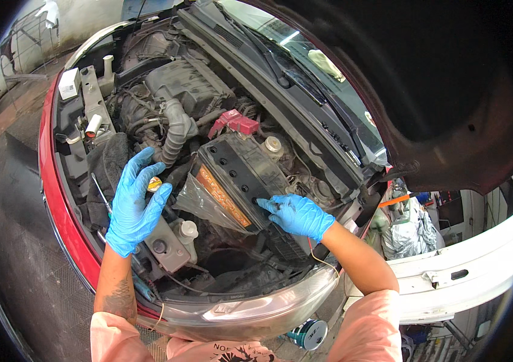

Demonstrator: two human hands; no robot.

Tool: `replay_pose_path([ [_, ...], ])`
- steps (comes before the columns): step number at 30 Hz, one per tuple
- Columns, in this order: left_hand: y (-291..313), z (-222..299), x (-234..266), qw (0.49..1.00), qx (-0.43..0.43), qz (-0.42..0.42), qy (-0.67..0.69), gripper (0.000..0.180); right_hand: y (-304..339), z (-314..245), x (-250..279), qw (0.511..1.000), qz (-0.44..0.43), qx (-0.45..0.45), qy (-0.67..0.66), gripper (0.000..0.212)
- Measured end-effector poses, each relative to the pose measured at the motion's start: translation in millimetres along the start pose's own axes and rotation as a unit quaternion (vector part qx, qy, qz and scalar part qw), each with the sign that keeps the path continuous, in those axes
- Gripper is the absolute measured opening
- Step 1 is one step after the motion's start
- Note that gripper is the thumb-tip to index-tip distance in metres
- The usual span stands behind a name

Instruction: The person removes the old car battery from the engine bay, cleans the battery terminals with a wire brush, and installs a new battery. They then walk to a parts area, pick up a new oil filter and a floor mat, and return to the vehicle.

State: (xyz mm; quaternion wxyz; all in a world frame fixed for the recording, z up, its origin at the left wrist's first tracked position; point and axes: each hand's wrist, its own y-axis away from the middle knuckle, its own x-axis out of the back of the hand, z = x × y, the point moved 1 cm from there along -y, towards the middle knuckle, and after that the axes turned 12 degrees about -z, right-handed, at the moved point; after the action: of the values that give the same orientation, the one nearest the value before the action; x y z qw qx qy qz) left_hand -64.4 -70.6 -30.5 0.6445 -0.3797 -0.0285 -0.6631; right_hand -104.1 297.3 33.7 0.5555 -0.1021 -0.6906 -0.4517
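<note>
My left hand (pixel 137 202), in a blue glove, hovers over the front of the engine bay with fingers and thumb spread apart. A round yellow-labelled cap (pixel 154 184) shows between its thumb and fingers; whether they touch it I cannot tell. On the right, my blue-gloved right hand (pixel 300 215) rests at the top of a dark car battery (pixel 247 168). Its fingertips are bunched at the end of a row of round dark cell openings or plugs; anything between them is hidden. Clear plastic film (pixel 199 202) hangs at the battery's orange-labelled side.
A dark cloth (pixel 110 166) and a screwdriver (pixel 101 194) lie left of my left hand. A white box (pixel 69 84) and a small white cylinder (pixel 94 125) sit at the front panel. A red terminal cover (pixel 235 122) is behind the battery. The raised hood (pixel 449 114) overhangs the right.
</note>
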Motion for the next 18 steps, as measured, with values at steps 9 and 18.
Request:
replay_pose_path([
  [9, -2, -5, -5, 0.999, -0.034, 0.029, -0.009, 0.038, -9, 2, 3, 0.993, -0.066, -0.096, 0.024, 0.032],
  [18, -2, -2, -5, 1.0, -0.021, 0.023, 0.002, 0.038, -1, 3, -6, 0.995, 0.007, -0.031, -0.093, 0.036],
])
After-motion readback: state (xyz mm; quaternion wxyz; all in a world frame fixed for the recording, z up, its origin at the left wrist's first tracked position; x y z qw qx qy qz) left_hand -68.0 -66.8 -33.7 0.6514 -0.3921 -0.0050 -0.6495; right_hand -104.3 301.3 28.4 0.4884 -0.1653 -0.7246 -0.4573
